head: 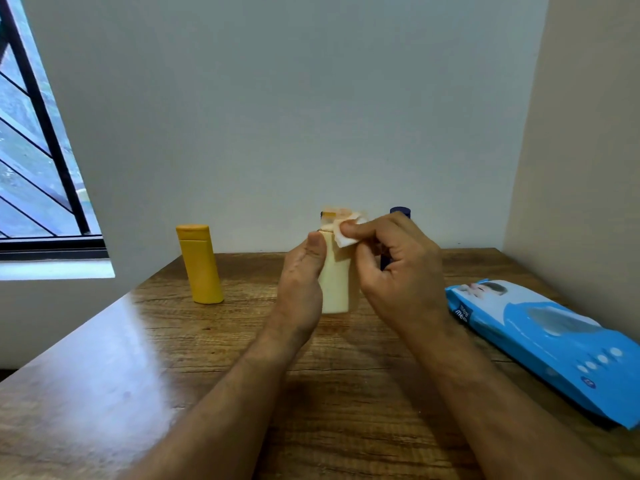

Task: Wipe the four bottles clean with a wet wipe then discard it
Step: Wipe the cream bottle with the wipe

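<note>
A cream bottle stands upright at the middle of the wooden table. My left hand grips its left side, thumb up near the shoulder. My right hand pinches a white wet wipe against the bottle's top and cap. A yellow bottle stands apart to the left, tilted slightly. A dark blue bottle shows only its cap and a sliver behind my right hand. No other bottle is in view.
A blue pack of wet wipes lies flat at the table's right side. Walls close the back and the right. A barred window is at the left.
</note>
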Tool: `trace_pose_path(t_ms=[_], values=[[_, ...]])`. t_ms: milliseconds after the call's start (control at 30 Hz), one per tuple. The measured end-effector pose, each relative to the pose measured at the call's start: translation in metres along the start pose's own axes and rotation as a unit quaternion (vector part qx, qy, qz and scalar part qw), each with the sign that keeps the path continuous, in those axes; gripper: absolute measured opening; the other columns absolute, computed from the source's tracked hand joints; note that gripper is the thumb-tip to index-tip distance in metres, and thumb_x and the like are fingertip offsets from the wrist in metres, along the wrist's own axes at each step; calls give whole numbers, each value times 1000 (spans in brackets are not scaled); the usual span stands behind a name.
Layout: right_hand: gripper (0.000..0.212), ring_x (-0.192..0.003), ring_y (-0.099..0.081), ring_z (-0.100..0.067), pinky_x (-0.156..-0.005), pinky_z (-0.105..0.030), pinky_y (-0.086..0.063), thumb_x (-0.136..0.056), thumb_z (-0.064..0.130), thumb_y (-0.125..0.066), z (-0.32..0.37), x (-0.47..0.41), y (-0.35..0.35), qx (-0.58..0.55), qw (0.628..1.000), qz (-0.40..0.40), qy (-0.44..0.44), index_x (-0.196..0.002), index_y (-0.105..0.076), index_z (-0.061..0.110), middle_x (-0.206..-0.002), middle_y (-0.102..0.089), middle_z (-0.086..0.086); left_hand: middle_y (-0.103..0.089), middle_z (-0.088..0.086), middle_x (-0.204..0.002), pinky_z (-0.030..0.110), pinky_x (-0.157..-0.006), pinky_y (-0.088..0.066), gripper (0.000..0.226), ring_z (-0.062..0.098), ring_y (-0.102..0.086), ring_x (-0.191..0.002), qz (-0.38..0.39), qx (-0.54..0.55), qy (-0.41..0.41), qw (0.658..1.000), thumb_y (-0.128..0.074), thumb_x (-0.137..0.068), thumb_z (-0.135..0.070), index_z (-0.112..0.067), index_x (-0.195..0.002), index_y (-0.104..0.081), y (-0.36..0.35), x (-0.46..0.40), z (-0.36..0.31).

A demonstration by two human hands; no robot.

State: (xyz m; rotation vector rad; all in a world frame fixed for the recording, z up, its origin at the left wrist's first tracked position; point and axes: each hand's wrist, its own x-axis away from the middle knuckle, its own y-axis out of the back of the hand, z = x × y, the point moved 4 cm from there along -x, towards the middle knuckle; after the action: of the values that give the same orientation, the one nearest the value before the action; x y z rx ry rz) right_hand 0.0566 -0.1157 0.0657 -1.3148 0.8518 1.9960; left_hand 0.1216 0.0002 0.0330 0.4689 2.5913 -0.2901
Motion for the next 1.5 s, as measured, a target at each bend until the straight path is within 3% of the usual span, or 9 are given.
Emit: trace_pose_path(t_ms=[167, 367, 567, 833, 1033, 1167, 1300, 1400, 1500], values=[[17, -84, -61, -5, -70, -14, -48, -85, 3, -65, -6, 1, 0, -29, 999, 32, -32, -95, -73, 14, -94, -67, 4, -77, 6, -94, 34, -66, -62, 58, 21, -74, -84, -23, 111, 48, 992, -41, -88, -56, -14, -120, -64, 1, -1, 0], [16, -72, -57, -2, -60, -7, -41, -78, 0, -69, 2, 3, -7, -75, 989, 130, -15, -83, -75, 14, -81, -63, 9, -71, 13, -101, 37, -70, -61, 58, 23, -71, -86, -33, 152, 16, 988, -68, -82, -45, -7, -125, -61, 7, -3, -9], [22, -88, -64, -2, -71, -9, -50, -89, 13, -70, 3, -2, -1, -87, 993, 56, -56, -109, -72, 22, -98, -70, 12, -69, 21, -116, 51, -84, -58, 59, 32, -68, -98, -47, 157, 45, 985, -62, -91, -42, -2, -133, -56, 9, -5, -5], [23, -74, -62, -6, -61, -8, -44, -82, 3, -72, 9, 5, -15, -125, 974, 183, -38, -96, -79, 19, -84, -70, 10, -69, 6, -82, 35, -69, -53, 42, 15, -66, -69, -162, 201, 62, 964, -40, -106, -40, -6, -119, -60, 33, -17, -3], [23, -79, -64, -6, -66, -8, -45, -87, 9, -70, 6, 1, -9, -98, 990, 89, -52, -103, -77, 23, -86, -70, 11, -73, 11, -96, 40, -72, -57, 64, 23, -71, -85, 0, 105, 66, 992, -56, -84, -63, -11, -119, -66, 7, -2, -4], [19, -76, -69, -5, -62, -12, -53, -89, 10, -70, 7, 0, -7, -142, 983, 79, -84, -105, -74, 20, -90, -72, 9, -70, 12, -93, 33, -61, -48, 55, 24, -62, -78, 40, 186, 98, 977, -65, -83, -56, -12, -116, -71, -1, 1, -3], [20, -79, -68, -7, -66, -14, -53, -86, 8, -73, 11, 6, -14, -141, 974, 167, -56, -100, -77, 21, -89, -73, 10, -63, 4, -77, 33, -64, -58, 50, 17, -66, -69, -22, 274, 105, 956, -66, -87, -38, -5, -125, -63, 10, -5, -8], [23, -83, -65, -4, -67, -12, -52, -85, 8, -72, 11, 9, -19, -102, 969, 219, -45, -101, -77, 24, -90, -72, 14, -50, 4, -77, 28, -60, -50, 68, 14, -51, -65, -94, 308, 101, 941, -69, -83, -49, 0, -131, -62, 24, -11, -3], [22, -82, -64, -4, -69, -12, -51, -87, 13, -71, 8, 7, -17, -69, 980, 182, -46, -104, -77, 25, -89, -71, 13, -55, 9, -88, 36, -72, -57, 73, 21, -58, -78, -151, 303, 112, 934, -59, -89, -59, 0, -132, -61, 25, -12, 1]])
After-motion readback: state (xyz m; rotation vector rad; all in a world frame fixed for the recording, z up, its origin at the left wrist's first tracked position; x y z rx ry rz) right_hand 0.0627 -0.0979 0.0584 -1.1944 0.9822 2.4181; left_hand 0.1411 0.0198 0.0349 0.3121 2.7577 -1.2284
